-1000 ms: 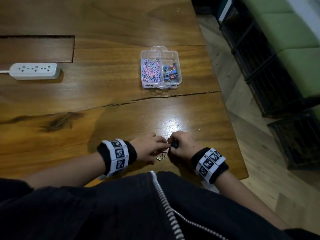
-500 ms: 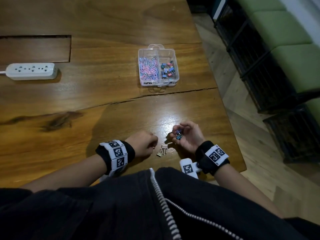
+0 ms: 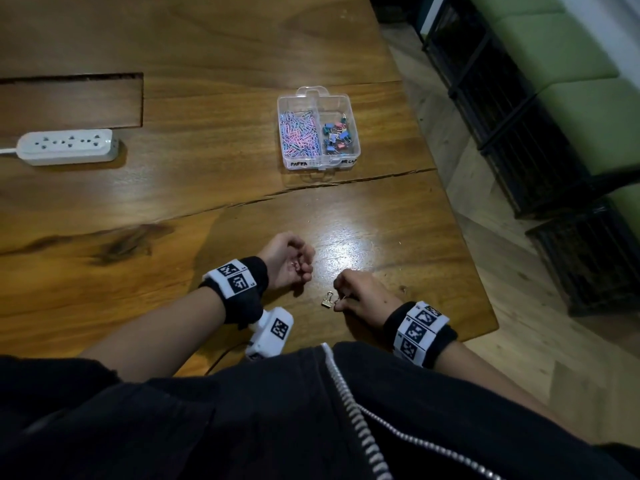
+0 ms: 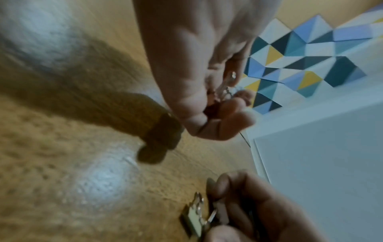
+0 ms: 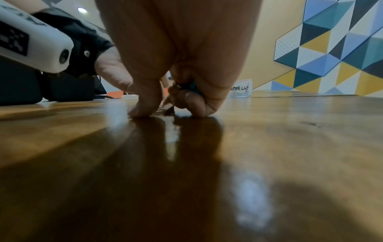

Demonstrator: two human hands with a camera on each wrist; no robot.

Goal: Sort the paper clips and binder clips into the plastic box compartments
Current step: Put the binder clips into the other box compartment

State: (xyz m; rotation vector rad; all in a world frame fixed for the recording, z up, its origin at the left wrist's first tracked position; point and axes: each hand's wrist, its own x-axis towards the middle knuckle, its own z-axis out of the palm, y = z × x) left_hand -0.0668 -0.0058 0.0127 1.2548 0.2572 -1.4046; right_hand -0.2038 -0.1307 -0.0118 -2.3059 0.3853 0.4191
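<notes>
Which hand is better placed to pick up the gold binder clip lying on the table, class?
The right hand: its fingertips already touch the gold binder clip on the table. The left hand is farther off, curled around small metal clips.

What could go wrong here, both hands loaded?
Right hand already cups a teal clip while pinching at the gold binder clip on the table; either could slip from that crowded grip. Left hand holds metal clips in curled fingers, palm up; they could spill on the carry to the far box.

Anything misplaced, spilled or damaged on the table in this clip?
Nothing spilled. A gold binder clip lies loose by the right hand, outside the plastic box. A long crack crosses the wooden table.
</notes>
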